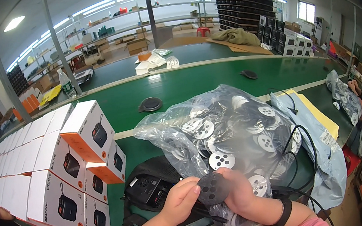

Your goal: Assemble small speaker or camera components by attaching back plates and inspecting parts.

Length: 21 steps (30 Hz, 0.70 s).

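Note:
Between my hands is a round black disc (213, 189) with several round marks or holes on its face. My left hand (181, 202) pinches its left edge between thumb and fingers. On the other side my right hand (240, 193) grips the disc, its fingers partly blurred. Just beyond them lies a large clear plastic bag (230, 101) full of similar round discs, many showing a white face with dark holes, such as one white disc (222, 160). Left of the bag a black device (147, 193) with buttons rests on a black fabric bag (156, 168).
Stacked white-and-orange product boxes (55, 178) fill the left. Two black round parts (150, 104) lie on the green conveyor belt (199, 77). To the right are a grey plastic mailer (313, 149), black cables (309, 140) and a yellow sheet (317, 113). People sit at both sides.

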{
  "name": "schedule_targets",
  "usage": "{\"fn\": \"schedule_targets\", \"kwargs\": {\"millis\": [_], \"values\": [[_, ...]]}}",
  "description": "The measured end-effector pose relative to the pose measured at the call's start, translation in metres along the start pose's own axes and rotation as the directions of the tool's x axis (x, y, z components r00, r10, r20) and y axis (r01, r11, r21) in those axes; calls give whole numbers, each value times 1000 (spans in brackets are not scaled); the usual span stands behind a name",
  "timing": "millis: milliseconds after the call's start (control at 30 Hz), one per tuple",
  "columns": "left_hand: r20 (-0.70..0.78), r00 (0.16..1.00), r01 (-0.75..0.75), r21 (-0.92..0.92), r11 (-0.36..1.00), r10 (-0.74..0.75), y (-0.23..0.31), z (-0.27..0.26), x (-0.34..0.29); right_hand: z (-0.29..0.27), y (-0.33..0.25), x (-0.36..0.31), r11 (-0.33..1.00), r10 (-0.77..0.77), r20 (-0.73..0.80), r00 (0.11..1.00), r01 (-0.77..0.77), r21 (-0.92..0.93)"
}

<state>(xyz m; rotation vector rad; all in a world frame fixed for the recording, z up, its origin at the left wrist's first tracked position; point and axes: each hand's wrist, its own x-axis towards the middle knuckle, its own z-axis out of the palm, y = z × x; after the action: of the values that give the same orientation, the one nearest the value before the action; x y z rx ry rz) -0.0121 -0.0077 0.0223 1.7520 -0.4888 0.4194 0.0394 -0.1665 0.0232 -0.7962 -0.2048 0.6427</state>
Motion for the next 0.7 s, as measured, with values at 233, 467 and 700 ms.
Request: {"fn": "schedule_targets", "kwargs": {"millis": [233,467,700], "values": [[-5,1000,-3,7,1000,3,1,0,0,0,0,0,1000,-2,-1,1000,2,13],[-11,1000,8,19,1000,-8,2,0,0,1,-1,-1,1000,0,-8,1000,0,7],[-11,1000,6,23,1000,-6,0,0,-1,0,0,1,1000,-14,-7,1000,14,-24]]}}
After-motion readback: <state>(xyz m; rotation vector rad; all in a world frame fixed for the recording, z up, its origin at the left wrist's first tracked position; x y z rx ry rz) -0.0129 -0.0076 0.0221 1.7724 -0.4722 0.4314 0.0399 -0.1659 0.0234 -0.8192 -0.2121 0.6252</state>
